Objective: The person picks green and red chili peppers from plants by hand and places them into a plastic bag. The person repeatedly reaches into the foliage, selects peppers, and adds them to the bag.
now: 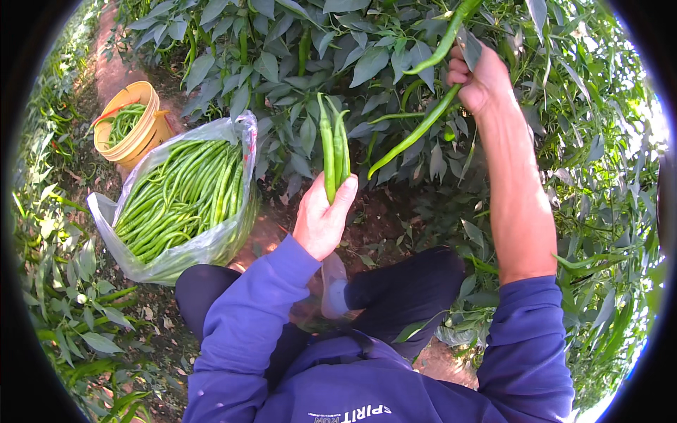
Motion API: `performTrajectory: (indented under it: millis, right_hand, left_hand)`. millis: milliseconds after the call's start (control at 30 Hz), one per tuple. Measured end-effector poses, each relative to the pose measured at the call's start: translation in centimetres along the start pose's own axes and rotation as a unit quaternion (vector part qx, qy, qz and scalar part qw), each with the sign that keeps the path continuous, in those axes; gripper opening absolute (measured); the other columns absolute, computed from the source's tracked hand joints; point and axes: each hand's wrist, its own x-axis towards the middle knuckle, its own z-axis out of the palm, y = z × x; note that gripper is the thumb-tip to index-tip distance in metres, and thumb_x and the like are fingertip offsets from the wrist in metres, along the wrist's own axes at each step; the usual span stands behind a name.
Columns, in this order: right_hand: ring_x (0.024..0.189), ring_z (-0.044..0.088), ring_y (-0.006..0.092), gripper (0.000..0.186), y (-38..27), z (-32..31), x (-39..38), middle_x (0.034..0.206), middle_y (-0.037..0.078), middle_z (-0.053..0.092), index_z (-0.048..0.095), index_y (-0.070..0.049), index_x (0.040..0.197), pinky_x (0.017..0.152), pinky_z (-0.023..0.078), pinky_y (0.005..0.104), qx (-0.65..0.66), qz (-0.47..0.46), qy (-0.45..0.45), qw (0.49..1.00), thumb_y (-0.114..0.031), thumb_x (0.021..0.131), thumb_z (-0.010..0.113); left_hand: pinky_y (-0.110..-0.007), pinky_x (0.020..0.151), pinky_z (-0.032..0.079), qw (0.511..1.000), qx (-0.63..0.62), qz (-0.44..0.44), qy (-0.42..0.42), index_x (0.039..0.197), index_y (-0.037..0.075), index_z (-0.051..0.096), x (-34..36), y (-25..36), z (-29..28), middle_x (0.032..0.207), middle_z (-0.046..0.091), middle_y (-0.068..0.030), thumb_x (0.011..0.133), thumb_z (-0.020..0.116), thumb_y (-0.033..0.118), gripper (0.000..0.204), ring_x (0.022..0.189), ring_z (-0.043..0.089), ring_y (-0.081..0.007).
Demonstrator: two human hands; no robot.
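Upright in my left hand (pixel 319 224) is a small bunch of long green chili peppers (pixel 328 151), gripped at its lower end between thumb and fingers. My right hand (pixel 486 81) reaches up into the pepper plants with its fingers curled closed. From it a long green chili pepper (pixel 419 134) slants down to the left, its upper end at my fingers. Leaves and the hand itself partly hide the grip. Just above, another green chili pepper (pixel 446 44) hangs beside my fingers.
At my left stands a clear plastic bag (pixel 204 248) full of green chili peppers. Behind it a yellow bucket (pixel 151 116) holds more peppers and something red. Leafy pepper plants (pixel 275 67) rise ahead and on both sides. My bent legs are below my hands.
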Motion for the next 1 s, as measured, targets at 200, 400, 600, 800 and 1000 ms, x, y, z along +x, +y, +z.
performTrajectory:
  millis: [200, 400, 600, 800, 1000]
  right_hand:
    - [0.059, 0.042, 0.0093, 0.022, 9.7, 2.5, -6.2, 0.08, 0.001, 0.051, 0.06, -0.005, 0.105, 0.049, 0.035, 0.0269, 0.036, 0.106, -0.043, 0.993, -0.024, 0.106, 0.051]
    - [0.076, 0.058, 0.0151, 0.02, 10.4, 2.8, -1.6, 0.087, 0.005, 0.064, 0.067, -0.002, 0.104, 0.068, 0.051, 0.0314, 0.059, -0.067, 0.098, 0.991, -0.014, 0.103, 0.051]
    - [0.096, 0.067, 0.0237, 0.022, 5.6, -0.5, 10.5, 0.111, 0.011, 0.068, 0.062, -0.003, 0.12, 0.085, 0.056, 0.0356, -0.147, -0.107, 0.048, 0.982, -0.015, 0.102, 0.058]
    - [0.117, 0.064, 0.0364, 0.034, 3.2, -2.4, 15.1, 0.133, 0.013, 0.058, 0.054, -0.007, 0.134, 0.105, 0.051, 0.0539, -0.05, -0.098, -0.059, 0.992, -0.029, 0.108, 0.049]
    - [0.116, 0.061, 0.0308, 0.044, 1.2, -3.3, 13.5, 0.136, 0.015, 0.058, 0.051, -0.003, 0.141, 0.1, 0.057, 0.05, -0.096, -0.117, -0.166, 0.974, -0.031, 0.108, 0.053]
  left_hand:
    - [-0.027, 0.076, 0.053, 0.998, -0.035, -0.051, -0.025, 0.116, -0.003, 0.062, -0.4, 0.2, 1.4, 0.097, 0.069, -0.0053, 0.1, 0.067, 0.019, 0.028, 0.08, 0.062, -0.0099]
    - [-0.029, 0.056, 0.053, 0.981, -0.153, -0.12, 0.023, 0.108, 0.0, 0.054, -0.4, 1.0, 0.7, 0.083, 0.068, -0.0107, 0.094, 0.067, 0.003, 0.02, 0.06, 0.062, -0.0142]
    - [-0.028, 0.054, 0.051, 0.977, -0.159, -0.137, 0.042, 0.106, 0.0, 0.057, -0.6, 0.8, -0.6, 0.08, 0.065, -0.0077, 0.095, 0.067, 0.006, 0.015, 0.059, 0.06, -0.0127]
    - [-0.029, 0.057, 0.052, 0.973, -0.173, -0.141, 0.061, 0.115, 0.0, 0.058, -0.3, 1.1, -1.3, 0.083, 0.063, -0.0075, 0.095, 0.067, 0.008, 0.023, 0.064, 0.06, -0.0139]
    - [-0.029, 0.052, 0.049, 0.969, -0.183, -0.141, 0.091, 0.102, 0.0, 0.058, 0.0, 1.4, -1.4, 0.079, 0.065, -0.0086, 0.094, 0.068, 0.007, 0.014, 0.057, 0.061, -0.0144]
